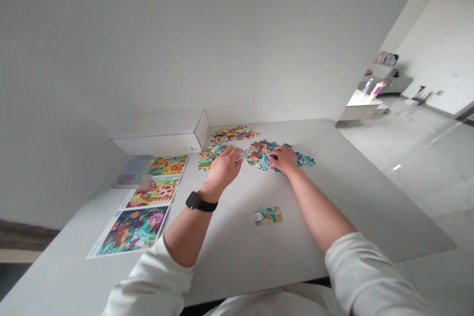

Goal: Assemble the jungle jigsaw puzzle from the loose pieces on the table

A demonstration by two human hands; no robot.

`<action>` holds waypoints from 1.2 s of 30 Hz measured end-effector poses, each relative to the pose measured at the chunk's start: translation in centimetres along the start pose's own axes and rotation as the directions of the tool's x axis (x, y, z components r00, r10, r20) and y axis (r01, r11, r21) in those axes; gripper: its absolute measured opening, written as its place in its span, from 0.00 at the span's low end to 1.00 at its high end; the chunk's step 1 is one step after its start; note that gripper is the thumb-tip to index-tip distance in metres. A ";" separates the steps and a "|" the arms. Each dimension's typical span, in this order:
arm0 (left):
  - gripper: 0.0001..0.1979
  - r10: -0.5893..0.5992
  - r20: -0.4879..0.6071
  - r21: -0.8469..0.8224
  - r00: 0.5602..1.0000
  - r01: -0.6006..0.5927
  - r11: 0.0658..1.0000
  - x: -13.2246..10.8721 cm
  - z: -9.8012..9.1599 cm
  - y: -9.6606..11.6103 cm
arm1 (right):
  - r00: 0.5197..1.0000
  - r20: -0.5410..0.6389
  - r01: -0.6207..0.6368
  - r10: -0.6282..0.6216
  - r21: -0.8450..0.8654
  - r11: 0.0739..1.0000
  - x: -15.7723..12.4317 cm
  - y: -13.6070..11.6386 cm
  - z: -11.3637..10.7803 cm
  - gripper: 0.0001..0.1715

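Observation:
My left hand (224,170) hovers low over a loose heap of jigsaw puzzle pieces (213,157), its fingers spread and pointing toward a second heap. That second, multicoloured heap (261,154) lies partly under my right hand (284,159), whose fingers curl down onto it. I cannot tell whether they pinch a piece. More pieces (232,133) lie farther back, and a few (305,160) sit to the right. A small joined section of puzzle (268,215) lies apart, nearer me. A black watch (202,202) circles my left wrist.
A white cardboard box (159,133) stands at the far left corner of the pale table (229,256). Printed picture sheets (132,230) lie along the left side, partly blurred. The table edge runs close on the right, beyond it a glossy floor and distant white furniture (361,106).

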State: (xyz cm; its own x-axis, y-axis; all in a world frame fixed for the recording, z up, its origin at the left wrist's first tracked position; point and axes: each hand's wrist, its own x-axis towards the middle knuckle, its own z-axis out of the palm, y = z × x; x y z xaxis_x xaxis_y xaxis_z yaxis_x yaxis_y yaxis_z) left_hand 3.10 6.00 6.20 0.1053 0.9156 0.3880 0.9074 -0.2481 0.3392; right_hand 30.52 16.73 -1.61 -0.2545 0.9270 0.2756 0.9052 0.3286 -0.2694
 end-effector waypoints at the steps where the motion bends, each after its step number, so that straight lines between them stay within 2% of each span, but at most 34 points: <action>1: 0.17 -0.014 0.015 -0.011 1.000 0.014 1.000 1.2 0.3 0.5 | 1.000 -0.008 -0.009 0.009 0.002 1.000 -0.1 0.1 0.0 0.14; 3: 0.17 -0.044 0.047 -0.028 0.998 0.045 0.999 3.0 1.1 1.2 | 0.999 -0.026 -0.040 0.040 -0.001 0.999 -0.3 0.2 0.0 0.13; 6: 0.17 -0.057 0.059 -0.012 0.997 0.058 0.998 4.2 3.0 1.4 | 0.995 -0.047 -0.089 0.088 -0.015 0.996 -0.5 0.4 -0.1 0.13; 11: 0.17 -0.022 0.077 0.109 0.997 0.014 0.994 3.8 6.5 0.4 | 0.990 -0.087 -0.110 0.108 -0.020 0.994 -0.5 0.5 -0.2 0.18; 16: 0.19 -0.045 0.130 0.099 0.990 0.032 0.995 3.4 8.4 -1.0 | 0.996 -0.088 -0.014 0.016 0.023 1.000 -0.3 0.3 -0.2 0.17; 20: 0.22 -0.048 0.171 0.101 0.984 0.031 0.994 3.4 8.7 -1.5 | 0.996 -0.085 0.033 -0.030 0.040 0.999 -0.2 0.2 0.1 0.16; 27: 0.26 0.033 0.234 0.052 0.972 -0.047 0.998 3.1 8.3 -1.4 | 0.998 -0.055 0.034 -0.034 0.003 0.999 0.0 0.1 0.4 0.16; 30: 0.29 0.061 0.241 0.046 0.969 -0.074 0.996 3.0 8.0 -1.4 | 0.999 -0.030 0.025 -0.026 -0.021 0.999 0.0 0.1 0.2 0.17; 36: 0.27 0.143 0.300 0.005 0.943 -0.152 0.988 3.2 6.9 -2.4 | 0.999 -0.021 -0.042 0.041 -0.074 0.996 0.0 0.6 -0.1 0.16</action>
State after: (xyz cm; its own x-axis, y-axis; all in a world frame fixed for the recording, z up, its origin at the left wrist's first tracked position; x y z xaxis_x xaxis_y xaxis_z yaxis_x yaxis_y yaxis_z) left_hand 4.04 11.72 0.72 0.3516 0.9229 0.1570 0.8829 -0.3827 0.2721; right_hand 31.08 16.85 -1.68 -0.2103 0.9355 0.2839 0.9379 0.2750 -0.2114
